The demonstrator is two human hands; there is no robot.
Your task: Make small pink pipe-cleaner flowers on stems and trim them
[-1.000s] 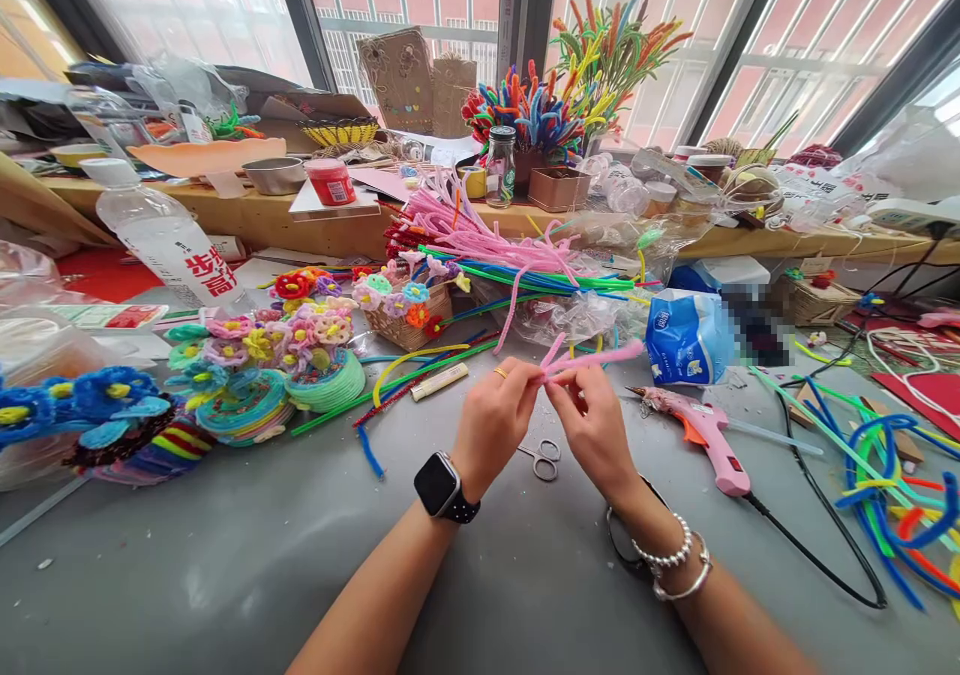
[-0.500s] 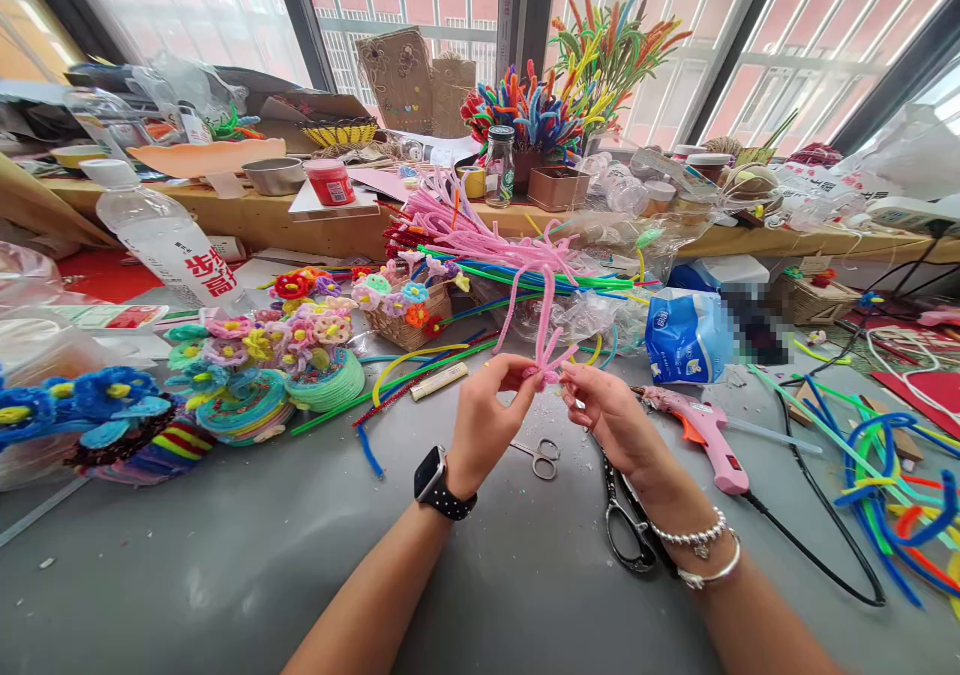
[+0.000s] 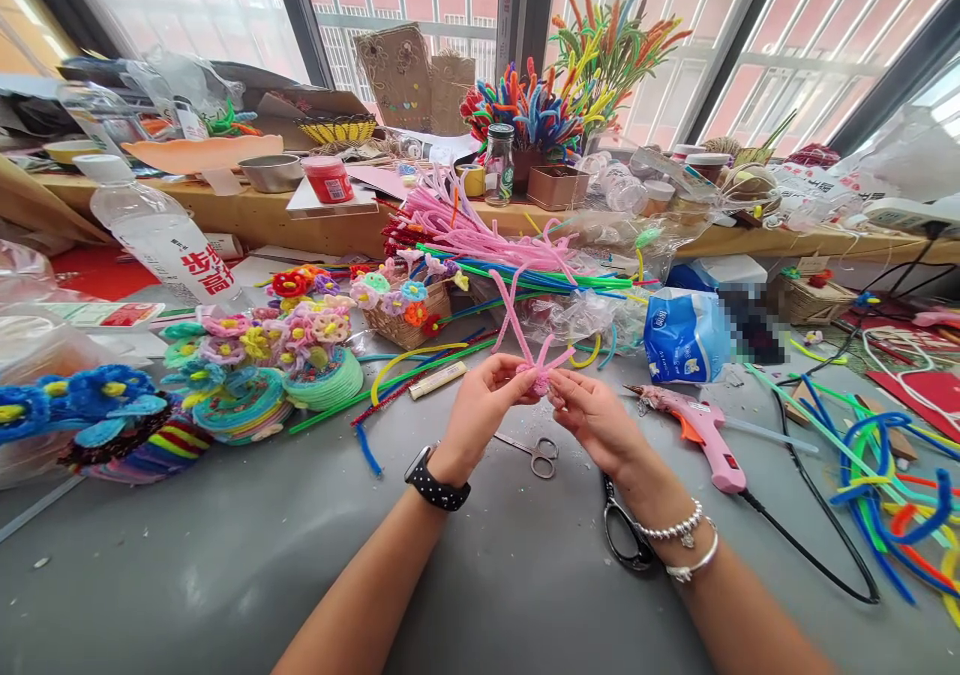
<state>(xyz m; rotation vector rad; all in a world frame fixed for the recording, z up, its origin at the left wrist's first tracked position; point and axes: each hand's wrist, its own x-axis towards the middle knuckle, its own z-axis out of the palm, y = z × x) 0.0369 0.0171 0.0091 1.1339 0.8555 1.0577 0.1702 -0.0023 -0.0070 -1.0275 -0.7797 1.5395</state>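
Note:
Between my two hands is a bundle of pink pipe cleaners (image 3: 537, 379), twisted into a small knot with several loose ends sticking up and away from me. My left hand (image 3: 484, 410), wearing a black watch, pinches the knot from the left. The fingertips of my right hand (image 3: 596, 417) close on its right side. Below them on the grey table lie small metal scissors (image 3: 541, 455), partly behind my left fingers. Larger black-handled scissors (image 3: 626, 535) rest beside my right wrist, which hides part of them.
A pink glue gun (image 3: 701, 430) lies right of my hands, its cord looping across the table. Pipe-cleaner flower baskets (image 3: 315, 375) stand at left near a water bottle (image 3: 161, 230). Behind are a pink pipe-cleaner pile (image 3: 480, 225) and a blue tissue pack (image 3: 684, 337).
My right hand has come in closer to my left, now gripping the pink knot. The knot has turned and its loose ends now spread differently.

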